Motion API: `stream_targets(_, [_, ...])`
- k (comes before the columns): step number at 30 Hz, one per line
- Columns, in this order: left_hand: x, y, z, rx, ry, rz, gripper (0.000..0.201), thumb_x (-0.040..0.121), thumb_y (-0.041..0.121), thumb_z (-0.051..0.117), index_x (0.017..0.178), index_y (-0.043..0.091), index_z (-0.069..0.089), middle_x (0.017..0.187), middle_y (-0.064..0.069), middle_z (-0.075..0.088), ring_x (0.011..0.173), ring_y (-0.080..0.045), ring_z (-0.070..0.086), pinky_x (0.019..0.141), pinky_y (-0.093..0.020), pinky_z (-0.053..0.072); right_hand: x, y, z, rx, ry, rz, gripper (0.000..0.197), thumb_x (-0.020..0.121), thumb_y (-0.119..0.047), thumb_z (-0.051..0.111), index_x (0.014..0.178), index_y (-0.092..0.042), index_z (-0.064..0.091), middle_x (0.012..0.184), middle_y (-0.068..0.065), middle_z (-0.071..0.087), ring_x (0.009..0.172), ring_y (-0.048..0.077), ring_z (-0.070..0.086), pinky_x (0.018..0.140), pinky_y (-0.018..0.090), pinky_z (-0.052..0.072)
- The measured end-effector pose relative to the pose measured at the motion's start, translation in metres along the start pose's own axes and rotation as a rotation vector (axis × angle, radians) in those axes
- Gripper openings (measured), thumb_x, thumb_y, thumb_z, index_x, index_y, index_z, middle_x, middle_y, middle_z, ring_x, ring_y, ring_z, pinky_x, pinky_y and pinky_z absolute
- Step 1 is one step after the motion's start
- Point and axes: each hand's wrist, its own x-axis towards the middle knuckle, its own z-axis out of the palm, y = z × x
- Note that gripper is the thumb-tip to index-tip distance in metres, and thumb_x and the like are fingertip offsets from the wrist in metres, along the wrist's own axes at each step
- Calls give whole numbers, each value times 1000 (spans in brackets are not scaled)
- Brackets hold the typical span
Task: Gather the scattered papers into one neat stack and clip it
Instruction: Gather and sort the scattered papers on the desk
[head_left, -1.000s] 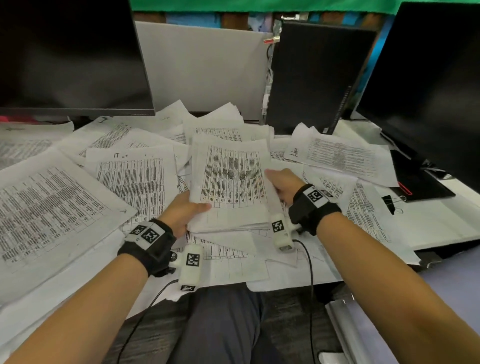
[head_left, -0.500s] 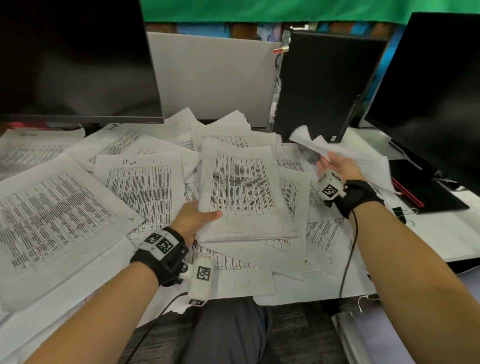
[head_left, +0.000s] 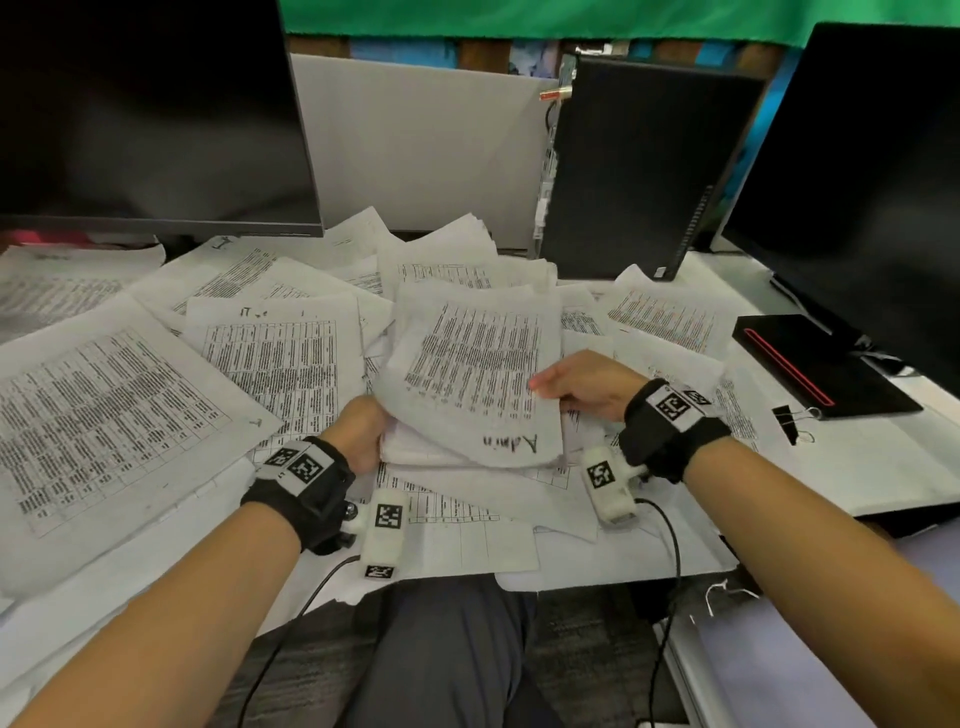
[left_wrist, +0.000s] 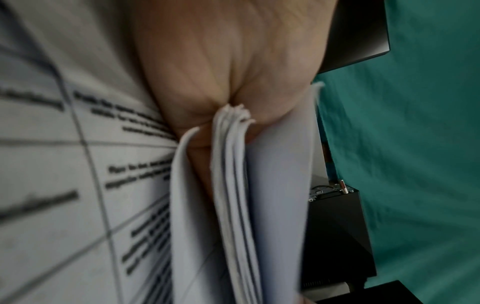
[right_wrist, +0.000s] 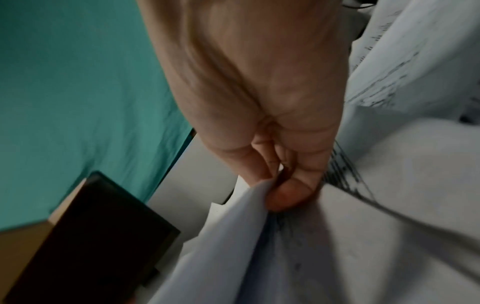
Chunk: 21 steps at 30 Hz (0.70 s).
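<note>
- Fingers of the left hand (head_left: 361, 434) are tucked under the near-left corner of the stack (head_left: 467, 431) with the thumb side on top; the left wrist view shows the sheet edges (left_wrist: 233, 164) wedged into the fold between thumb and palm, a firm pinch.
- Right hand (head_left: 582, 384) pinches the top sheet (head_left: 478, 364) at its right edge: thumb (right_wrist: 288, 197) pressed on the paper, fingers curled close beneath it.
- Top sheet lies printed side up over the stack, slightly askew, with the handwritten word "Admin" (head_left: 511, 443) at its near edge.
- Stack sits at the middle of the desk, resting on other loose papers (head_left: 291, 358), just in front of the person's lap.
- More printed sheets are spread on the left (head_left: 98, 415) and toward the back right (head_left: 660, 317), overlapping one another.
- Black binder clip (head_left: 792, 423) lies on the desk right of the right wrist, apart from the stack.
- Dark monitor (head_left: 150, 114) at back left, black computer tower (head_left: 639, 166) behind the papers, second monitor (head_left: 872, 171) at right.
</note>
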Motion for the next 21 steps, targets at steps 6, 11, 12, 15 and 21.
stream_targets(6, [-3, 4, 0, -79, -41, -4, 24, 100, 13, 41, 99, 5, 64, 100, -10, 69, 81, -21, 67, 56, -25, 58, 1, -1, 1, -461, 48, -43, 19, 95, -3, 58, 105, -11, 72, 112, -1, 62, 102, 18, 59, 88, 26, 47])
stream_targets(11, [0, 1, 3, 12, -20, -3, 28, 99, 2, 39, 115, -8, 59, 105, -11, 66, 86, -24, 65, 56, -22, 58, 6, 0, 7, -436, 265, -174, 25, 96, 1, 48, 103, -18, 62, 96, -7, 50, 71, 9, 48, 54, 19, 38])
stream_targets(12, [2, 1, 3, 39, 4, 1, 28, 99, 2, 38, 114, -9, 59, 103, -12, 67, 86, -24, 64, 56, -21, 58, 8, -1, 7, -407, 351, -199, 24, 96, 0, 47, 107, -17, 60, 95, -6, 50, 70, 10, 48, 55, 21, 39])
stream_targets(15, [4, 3, 2, 93, 73, -25, 30, 100, 8, 38, 115, -9, 57, 111, -25, 64, 102, -35, 63, 82, -34, 57, 9, -5, 4, -396, 471, -192, 33, 95, 3, 43, 124, -11, 52, 121, 11, 56, 96, 25, 56, 69, 25, 42])
stream_targets(21, [8, 2, 2, 111, 36, -38, 74, 90, 59, 47, 144, 9, 37, 141, -8, 48, 130, -32, 46, 111, -49, 33, 7, -10, 12, -480, 182, -26, 69, 89, -10, 63, 148, -8, 26, 142, 13, 48, 127, 31, 50, 106, 39, 43])
